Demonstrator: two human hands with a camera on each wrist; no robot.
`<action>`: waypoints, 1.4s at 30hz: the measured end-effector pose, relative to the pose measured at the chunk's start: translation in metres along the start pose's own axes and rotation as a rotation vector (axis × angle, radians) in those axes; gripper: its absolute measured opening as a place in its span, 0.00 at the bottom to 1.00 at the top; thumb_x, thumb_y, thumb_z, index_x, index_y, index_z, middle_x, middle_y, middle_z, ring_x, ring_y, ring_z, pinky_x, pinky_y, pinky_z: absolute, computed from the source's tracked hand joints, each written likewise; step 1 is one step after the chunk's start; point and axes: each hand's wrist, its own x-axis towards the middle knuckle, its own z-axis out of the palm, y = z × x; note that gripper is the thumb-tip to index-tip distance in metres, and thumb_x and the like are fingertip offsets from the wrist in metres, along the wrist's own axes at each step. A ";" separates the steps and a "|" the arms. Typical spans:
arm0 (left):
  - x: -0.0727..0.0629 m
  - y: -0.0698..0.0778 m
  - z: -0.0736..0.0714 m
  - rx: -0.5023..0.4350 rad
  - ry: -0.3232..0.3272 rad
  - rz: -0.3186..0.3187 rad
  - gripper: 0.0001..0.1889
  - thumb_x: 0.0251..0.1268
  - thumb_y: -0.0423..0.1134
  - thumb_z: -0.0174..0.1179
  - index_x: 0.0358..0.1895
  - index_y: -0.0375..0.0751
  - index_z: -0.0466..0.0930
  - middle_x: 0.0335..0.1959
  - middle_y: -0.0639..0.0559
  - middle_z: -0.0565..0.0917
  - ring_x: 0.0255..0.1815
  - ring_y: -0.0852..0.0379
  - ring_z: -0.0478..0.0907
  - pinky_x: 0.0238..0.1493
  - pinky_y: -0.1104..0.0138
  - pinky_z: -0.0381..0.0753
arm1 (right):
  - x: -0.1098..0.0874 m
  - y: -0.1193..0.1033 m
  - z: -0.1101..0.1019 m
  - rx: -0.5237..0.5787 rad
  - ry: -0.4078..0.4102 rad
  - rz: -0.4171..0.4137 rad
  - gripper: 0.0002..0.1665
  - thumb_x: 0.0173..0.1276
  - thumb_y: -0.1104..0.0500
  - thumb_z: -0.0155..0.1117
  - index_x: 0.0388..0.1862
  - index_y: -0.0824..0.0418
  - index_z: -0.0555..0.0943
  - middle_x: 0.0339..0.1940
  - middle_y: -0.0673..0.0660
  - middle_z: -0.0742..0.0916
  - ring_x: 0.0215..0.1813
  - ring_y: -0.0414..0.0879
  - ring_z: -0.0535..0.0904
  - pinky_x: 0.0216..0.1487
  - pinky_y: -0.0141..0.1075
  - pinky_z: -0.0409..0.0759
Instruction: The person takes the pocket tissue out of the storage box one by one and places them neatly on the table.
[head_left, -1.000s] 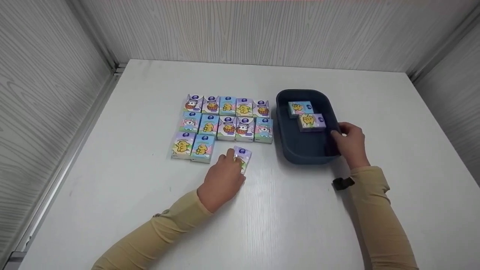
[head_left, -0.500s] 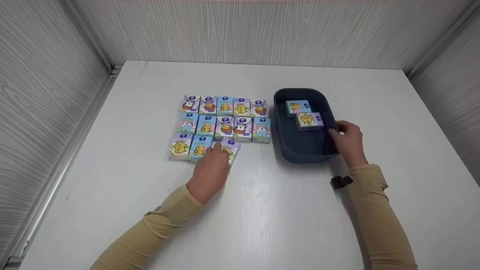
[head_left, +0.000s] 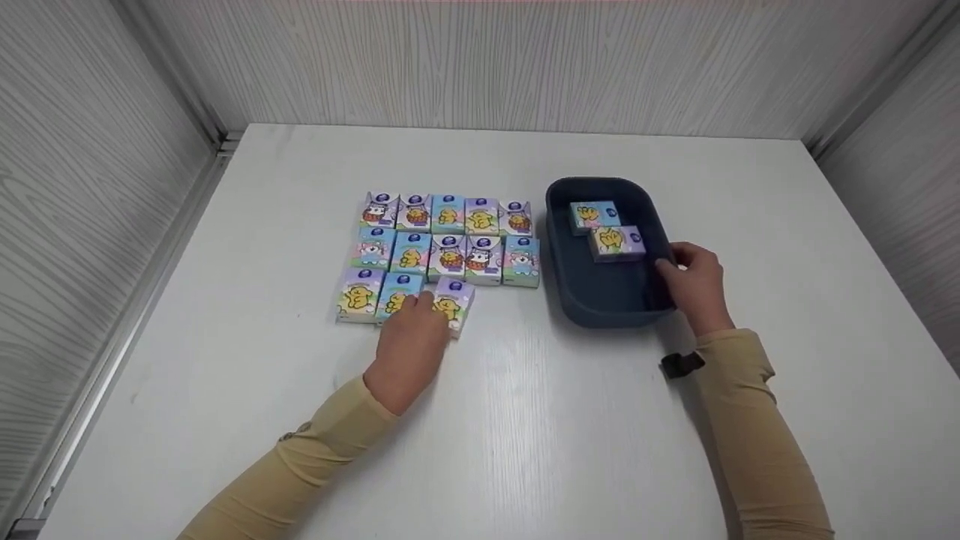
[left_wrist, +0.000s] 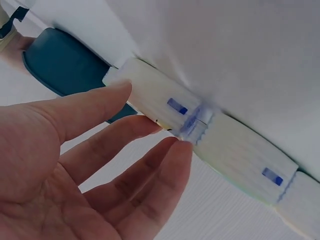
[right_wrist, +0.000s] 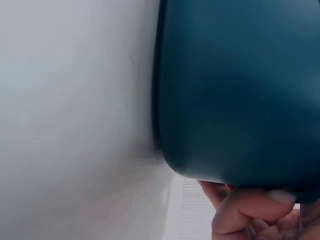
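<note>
My left hand (head_left: 412,341) is at the front row of small tissue packs, its fingertips over the blue pack (head_left: 399,291) and beside the slightly turned purple pack (head_left: 454,307). In the left wrist view the thumb and loosely bent fingers (left_wrist: 167,185) stand apart, with their tips right at the white end of a pack (left_wrist: 150,90). My right hand (head_left: 699,289) grips the right wall of a dark blue plastic box (head_left: 607,311), thumb at the rim. Inside lie a blue pack (head_left: 595,216) and a purple pack (head_left: 618,244), partly overlapping in view.
Two further rows of patterned tissue packs (head_left: 448,256) lie behind the front row, close to the box's left side. The white table (head_left: 525,420) is bounded by wood-grain panels (head_left: 525,67) at the back and both sides. A black strap (head_left: 682,365) hangs by the right sleeve.
My left hand has slid the purple pack left, up to the blue pack in the front row, then shifted slightly further left off it. The right hand stays on the box.
</note>
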 end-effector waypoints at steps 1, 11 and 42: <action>0.000 0.000 0.000 0.019 0.010 0.009 0.15 0.56 0.33 0.69 0.47 0.33 0.85 0.50 0.37 0.79 0.48 0.43 0.76 0.50 0.53 0.79 | 0.000 0.000 0.000 0.000 -0.001 0.001 0.21 0.70 0.61 0.54 0.58 0.69 0.76 0.53 0.65 0.80 0.53 0.51 0.73 0.56 0.44 0.72; 0.006 0.003 0.002 0.078 0.067 0.012 0.11 0.60 0.34 0.66 0.43 0.34 0.86 0.44 0.39 0.80 0.44 0.44 0.75 0.48 0.52 0.78 | -0.002 0.001 0.000 0.003 0.036 -0.047 0.19 0.67 0.64 0.55 0.55 0.72 0.77 0.52 0.68 0.81 0.54 0.54 0.74 0.57 0.45 0.70; 0.141 0.130 -0.006 -0.086 -0.005 0.480 0.20 0.73 0.38 0.45 0.64 0.38 0.70 0.64 0.45 0.71 0.60 0.52 0.72 0.62 0.62 0.68 | 0.002 0.001 0.002 0.000 0.030 -0.032 0.19 0.68 0.63 0.56 0.55 0.70 0.77 0.51 0.66 0.81 0.53 0.54 0.74 0.56 0.45 0.71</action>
